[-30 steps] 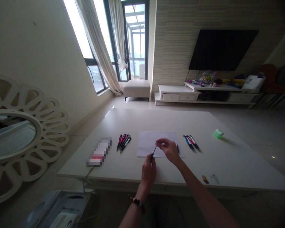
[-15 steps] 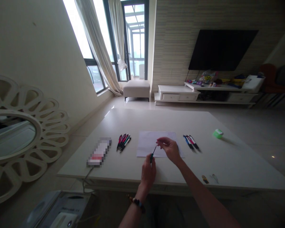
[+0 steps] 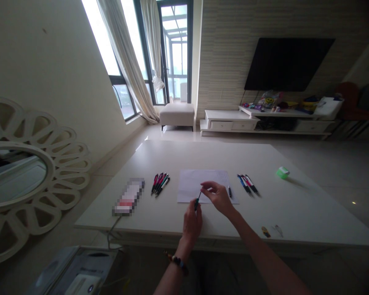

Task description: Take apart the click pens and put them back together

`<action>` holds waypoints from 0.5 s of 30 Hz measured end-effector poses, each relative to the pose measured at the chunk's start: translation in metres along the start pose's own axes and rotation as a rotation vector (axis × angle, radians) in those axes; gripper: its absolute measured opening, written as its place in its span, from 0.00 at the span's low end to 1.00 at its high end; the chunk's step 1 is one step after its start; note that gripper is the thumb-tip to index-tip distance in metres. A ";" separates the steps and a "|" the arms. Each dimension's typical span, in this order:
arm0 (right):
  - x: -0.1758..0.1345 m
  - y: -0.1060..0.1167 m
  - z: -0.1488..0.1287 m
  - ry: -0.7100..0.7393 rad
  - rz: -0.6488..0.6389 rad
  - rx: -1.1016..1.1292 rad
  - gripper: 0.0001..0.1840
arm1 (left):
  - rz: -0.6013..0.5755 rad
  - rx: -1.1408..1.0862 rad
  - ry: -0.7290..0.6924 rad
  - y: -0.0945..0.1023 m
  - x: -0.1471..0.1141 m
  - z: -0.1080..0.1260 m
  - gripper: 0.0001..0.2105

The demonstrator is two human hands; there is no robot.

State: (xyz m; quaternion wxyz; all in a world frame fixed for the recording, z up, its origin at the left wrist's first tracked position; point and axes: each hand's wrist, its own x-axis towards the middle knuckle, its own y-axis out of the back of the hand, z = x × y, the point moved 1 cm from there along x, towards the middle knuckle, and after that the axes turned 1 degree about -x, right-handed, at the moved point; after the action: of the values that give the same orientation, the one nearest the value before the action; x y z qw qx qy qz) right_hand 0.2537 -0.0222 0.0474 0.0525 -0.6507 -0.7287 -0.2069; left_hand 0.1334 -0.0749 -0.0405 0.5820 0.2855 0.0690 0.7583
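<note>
In my left hand (image 3: 192, 217), fingers closed, is a green pen barrel (image 3: 197, 203), its upper end showing above my fingertips. A thin dark pen refill (image 3: 199, 194) stands out of the top of that barrel at a slant. My right hand (image 3: 217, 196) pinches the refill's upper end between thumb and fingertips. Beneath both lies a white sheet of paper (image 3: 187, 184), partly covered by my right hand. A small black pen part (image 3: 229, 191) rests on the paper's right side.
Several pens (image 3: 160, 183) lie in a group left of the paper, near a blurred-out phone (image 3: 129, 196) on a cable. More pens (image 3: 247, 184) lie to the right. Farther right is a green container (image 3: 283, 173). Two small flat items, one a dark and yellow piece (image 3: 266, 232), lie near the front edge.
My right hand has moved down and slightly left toward my left hand, and less of the refill shows above the barrel. The black pen part on the paper has come into fuller view.
</note>
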 end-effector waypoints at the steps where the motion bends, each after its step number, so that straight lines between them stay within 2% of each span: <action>1: -0.002 -0.002 0.001 0.003 -0.010 -0.006 0.14 | 0.005 0.002 -0.007 0.000 0.000 0.000 0.13; 6: -0.009 -0.013 0.003 0.020 -0.003 -0.015 0.12 | 0.006 0.006 -0.022 -0.003 0.001 -0.005 0.13; 9: -0.010 -0.018 0.003 0.044 0.018 -0.038 0.10 | 0.051 -0.005 -0.021 -0.004 0.001 -0.009 0.13; 15: -0.013 -0.021 0.007 -0.028 0.038 0.030 0.11 | 0.090 -0.040 -0.018 -0.002 0.002 -0.008 0.13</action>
State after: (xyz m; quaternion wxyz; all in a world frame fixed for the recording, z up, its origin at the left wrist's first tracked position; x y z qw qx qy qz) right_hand 0.2367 -0.0325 0.0315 0.0560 -0.6665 -0.7198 -0.1861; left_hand 0.1310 -0.0704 -0.0475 0.5534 0.2833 0.0356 0.7825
